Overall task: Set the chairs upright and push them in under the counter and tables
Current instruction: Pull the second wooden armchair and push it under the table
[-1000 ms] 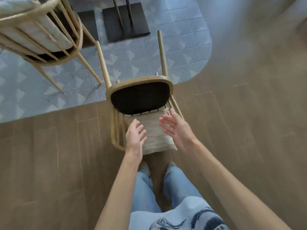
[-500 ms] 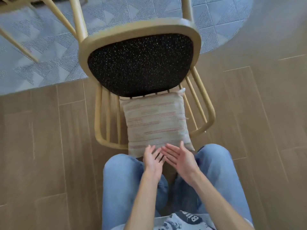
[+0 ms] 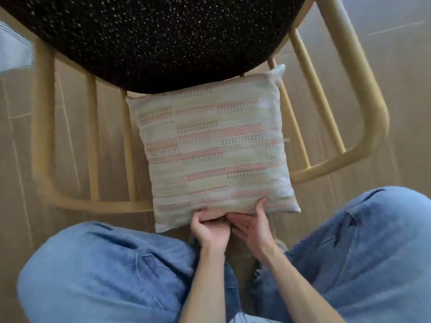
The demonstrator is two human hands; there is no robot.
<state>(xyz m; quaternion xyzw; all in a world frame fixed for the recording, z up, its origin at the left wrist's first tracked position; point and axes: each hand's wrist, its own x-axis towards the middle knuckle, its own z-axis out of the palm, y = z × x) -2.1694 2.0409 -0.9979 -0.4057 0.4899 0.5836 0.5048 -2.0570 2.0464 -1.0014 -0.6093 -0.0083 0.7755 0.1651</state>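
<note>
Crouched low, knees in blue jeans (image 3: 105, 264) on either side, I work at a tipped wooden chair (image 3: 373, 127) lying on its back on the wood-plank floor (image 3: 396, 54). Its black speckled seat (image 3: 151, 43) faces up toward the camera, and the spindles (image 3: 92, 136) of the backrest lie flat along the boards.

A striped cushion (image 3: 210, 148) lies on those spindles with its far edge tucked against the seat, most likely where it slid when the chair went over. My left hand (image 3: 211, 229) grips the cushion's near edge, fingers curled tight into the fabric. My right hand (image 3: 253, 227) is just beside it, touching it. Its thumb (image 3: 262, 203) is planted on the cushion's top face and its fingers reach in below the hem, so the edge sits pinched between them. The fingertips are hidden, so I cannot say how deep that hold goes.

I judge that both hands meet at the middle of this one edge so the cushion lifts away in a single piece. It covers the backrest rail I would need to grasp, and left loose it would tumble off as the chair swings up. The chair is not yet upright, and no table or counter is in view from here.
</note>
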